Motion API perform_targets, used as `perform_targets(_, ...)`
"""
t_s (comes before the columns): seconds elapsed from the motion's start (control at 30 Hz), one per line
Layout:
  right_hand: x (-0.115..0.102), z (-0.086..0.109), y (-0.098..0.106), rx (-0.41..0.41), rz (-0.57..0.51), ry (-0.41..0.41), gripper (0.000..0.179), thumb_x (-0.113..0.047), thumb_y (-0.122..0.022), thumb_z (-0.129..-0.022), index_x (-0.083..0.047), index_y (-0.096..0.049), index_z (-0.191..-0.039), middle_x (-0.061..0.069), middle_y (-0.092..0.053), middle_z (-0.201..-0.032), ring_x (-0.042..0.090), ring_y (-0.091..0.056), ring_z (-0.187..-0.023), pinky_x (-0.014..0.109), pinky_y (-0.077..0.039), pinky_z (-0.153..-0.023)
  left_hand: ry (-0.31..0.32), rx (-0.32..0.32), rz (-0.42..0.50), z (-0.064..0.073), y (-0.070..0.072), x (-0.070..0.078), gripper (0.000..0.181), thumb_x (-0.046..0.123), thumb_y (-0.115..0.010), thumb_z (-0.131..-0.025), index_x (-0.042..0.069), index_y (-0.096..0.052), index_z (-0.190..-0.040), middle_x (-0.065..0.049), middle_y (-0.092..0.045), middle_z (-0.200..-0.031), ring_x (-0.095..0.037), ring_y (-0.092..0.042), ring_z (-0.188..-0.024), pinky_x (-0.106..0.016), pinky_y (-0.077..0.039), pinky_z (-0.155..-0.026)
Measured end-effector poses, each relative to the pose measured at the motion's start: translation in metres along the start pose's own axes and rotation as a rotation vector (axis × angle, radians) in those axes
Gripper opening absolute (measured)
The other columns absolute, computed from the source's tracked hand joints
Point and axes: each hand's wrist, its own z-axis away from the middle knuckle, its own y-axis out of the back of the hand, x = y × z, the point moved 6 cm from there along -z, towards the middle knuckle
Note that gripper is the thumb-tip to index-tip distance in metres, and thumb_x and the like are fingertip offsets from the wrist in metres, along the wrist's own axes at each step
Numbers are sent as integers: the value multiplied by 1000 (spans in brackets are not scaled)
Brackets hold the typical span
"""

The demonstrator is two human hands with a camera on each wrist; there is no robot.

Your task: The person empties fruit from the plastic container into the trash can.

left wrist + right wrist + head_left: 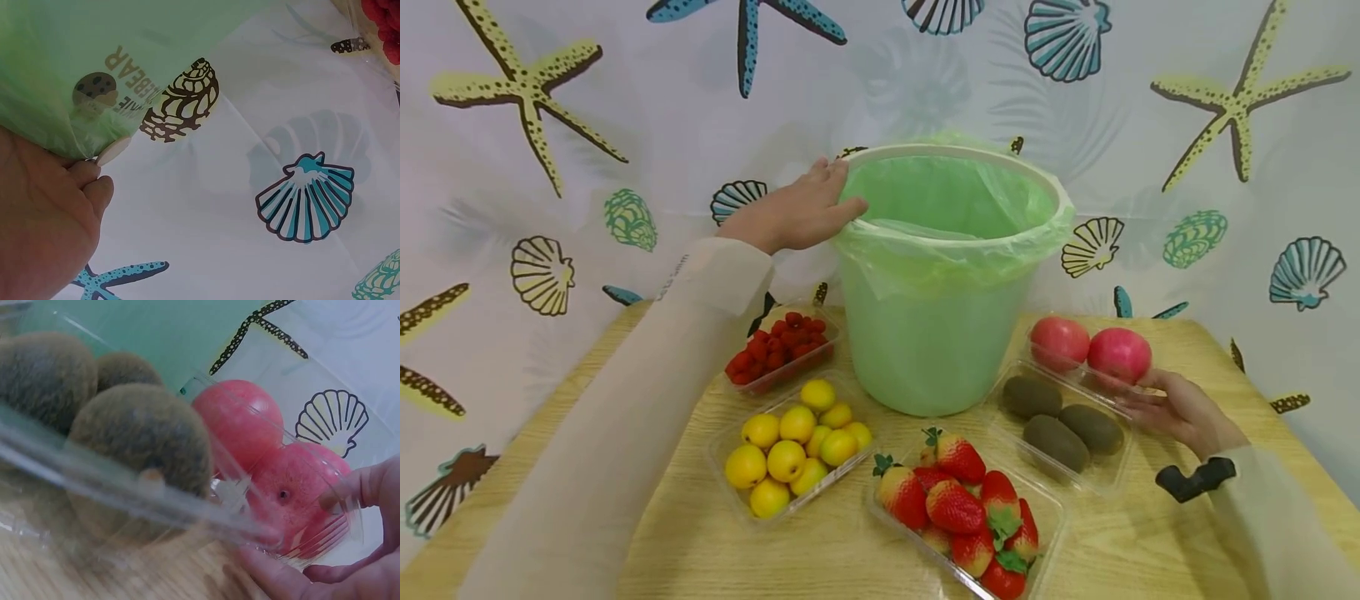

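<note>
Two apples point(1090, 343): they are in a clear apple tray point(331, 537), to the right of the bin point(928, 333).
Right hand point(1183, 412): thumb and fingers pinch the outer end of this tray.
Left hand point(801, 208): fingers rather straight, thumb spread, touching the bin's rim, over which a green bag point(880, 258) is folded.
Three kiwis point(1056, 443): just in front of the apples.
Strawberries point(955, 506): nearest to the person.
Yellow fruits point(786, 458): left of the strawberries, with raspberries point(778, 348) behind.
</note>
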Motion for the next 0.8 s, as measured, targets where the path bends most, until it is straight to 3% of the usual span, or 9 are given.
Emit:
perform_targets(0.13, -10, 2, -1, 24, 45, 35, 17, -1, -38, -95, -9, -39, -109, 18, -32, -118, 23, -62, -88, 37, -56, -83, 7, -9, -9, 0, -1, -1, 74, 50, -18, -101, 8, 20, -149, -11, 23, -157, -27, 20, -145, -47, 2, -119)
perform_targets(0.23, -18, 6, 0, 34, 4, 33, 25, 0, -38, -94, -12, -33, -116, 16, -26, -122, 24, -61, -89, 38, -55, -87, 6, -14, -12, -1, -1, -1, 74, 50, -17, -101, 7, 20, -149, -12, 24, -156, -27, 20, -145, -47, 2, -119)
perform_targets(0.37, -30, 11, 0, 30, -47, 24, 31, 1, -42, -93, -15, -32, -118, 17, -35, -116, 28, -61, -89, 40, -55, -86, -3, -4, -33, -3, 1, 0, 74, 49, -17, -101, 4, 18, -149, -14, 22, -157, -29, 19, -145, -47, 2, -119)
perform_targets(0.57, -47, 23, -7, -32, -8, 47, 38, -2, -43, -94, -28, -36, -121, 14, -46, -108, 31, -62, -92, 42, -55, -85, -12, 4, -31, -3, 1, -1, 74, 49, -16, -101, 3, 17, -149, -14, 22, -157, -30, 20, -145, -48, 2, -119)
perform_targets(0.8, -58, 34, -14, -42, -75, 53, 23, -4, -42, -97, -17, -41, -116, 16, -48, -106, 34, -61, -95, 46, -53, -88, -28, 22, -18, -6, -1, -3, 73, 48, -16, -101, 4, 16, -150, -14, 20, -157, -29, 20, -145, -47, 5, -119)
